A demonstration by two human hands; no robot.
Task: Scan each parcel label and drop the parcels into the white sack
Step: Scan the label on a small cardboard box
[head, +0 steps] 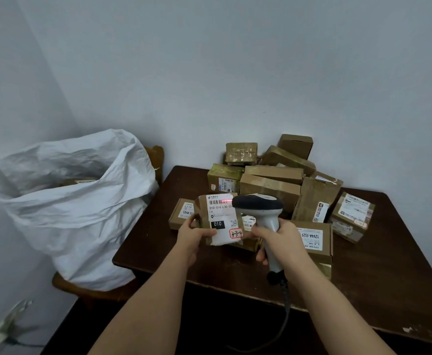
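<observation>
My left hand (pixel 193 235) holds a brown parcel (pixel 218 216) by its lower left corner, its white label tilted up toward me. My right hand (pixel 279 239) grips the handle of a grey barcode scanner (pixel 258 204), whose dark head sits just right of the label. A red scan line lies across the barcode at the label's top. The white sack (pixel 64 201) stands open on a wooden chair to the left, with at least one parcel visible inside.
A pile of several brown cardboard parcels (pixel 273 180) covers the back of the dark wooden table (pixel 363 290). A flat box (pixel 312 239) lies under my right wrist. The scanner's cable (pixel 285 316) hangs off the table's front edge. Walls close in behind and to the left.
</observation>
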